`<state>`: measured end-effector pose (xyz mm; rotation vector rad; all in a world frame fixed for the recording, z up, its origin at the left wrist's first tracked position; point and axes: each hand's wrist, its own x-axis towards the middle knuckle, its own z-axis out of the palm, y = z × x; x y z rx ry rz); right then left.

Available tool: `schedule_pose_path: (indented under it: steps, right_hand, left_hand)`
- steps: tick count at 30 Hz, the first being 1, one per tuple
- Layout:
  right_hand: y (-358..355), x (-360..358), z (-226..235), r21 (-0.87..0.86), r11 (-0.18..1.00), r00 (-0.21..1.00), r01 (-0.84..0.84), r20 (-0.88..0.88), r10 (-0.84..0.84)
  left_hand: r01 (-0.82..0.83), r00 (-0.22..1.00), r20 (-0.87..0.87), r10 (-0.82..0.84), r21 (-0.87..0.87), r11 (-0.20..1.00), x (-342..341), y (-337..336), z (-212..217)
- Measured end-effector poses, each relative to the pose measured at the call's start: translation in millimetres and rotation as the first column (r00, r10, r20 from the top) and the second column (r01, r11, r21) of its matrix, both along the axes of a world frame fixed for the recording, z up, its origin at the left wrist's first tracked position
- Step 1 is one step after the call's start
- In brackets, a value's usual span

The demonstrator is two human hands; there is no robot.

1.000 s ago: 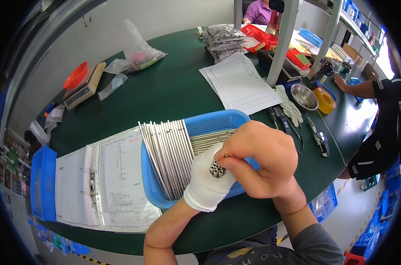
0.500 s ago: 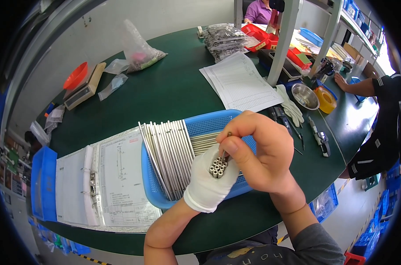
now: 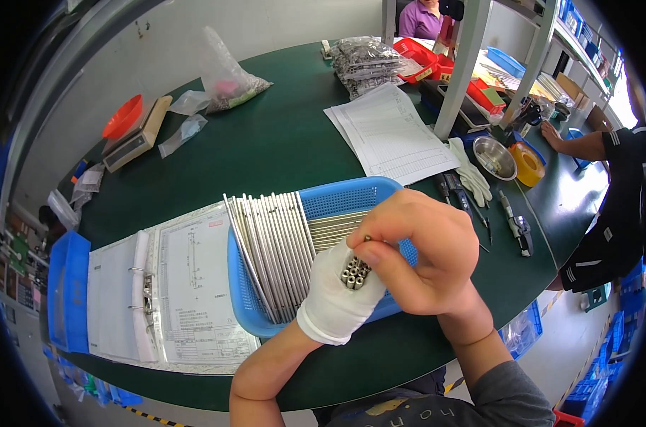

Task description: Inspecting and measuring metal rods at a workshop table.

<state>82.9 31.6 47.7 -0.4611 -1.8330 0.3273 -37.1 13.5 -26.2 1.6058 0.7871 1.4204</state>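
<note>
— Now, where are the metal tubes (image 3: 354,272) held, and how are they pointed?

— A small bundle is clenched in the gloved left hand (image 3: 341,299) above the blue basket (image 3: 351,201); the open ends are turned up toward the camera, the long axis running down into the fist. One tube is pinched at its tip by the bare right hand (image 3: 422,260).

— And around the basket?

— More tubes (image 3: 269,245) are laid across its left rim, lengthwise away from the person. A ring binder (image 3: 141,295) is spread left of it on the green bench (image 3: 266,142); printed sheets (image 3: 387,132) lie beyond it, shelving further right.
</note>
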Motion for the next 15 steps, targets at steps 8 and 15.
schedule_pose_path:
  steps: [8, 15]
  right_hand:
    - [-0.6, 4.0, 2.7, 0.035, 0.999, 1.0, -0.012, 0.029, 0.011]
    - [-2.0, 4.5, 2.2, 0.05, 0.999, 0.999, -0.006, 0.042, 0.004]
  left_hand:
    - [0.028, 1.0, 0.003, -0.028, -0.018, 0.999, 1.3, -2.4, 3.6]
    - [0.042, 0.999, 0.032, -0.042, -0.015, 0.999, 2.9, -1.2, 2.0]
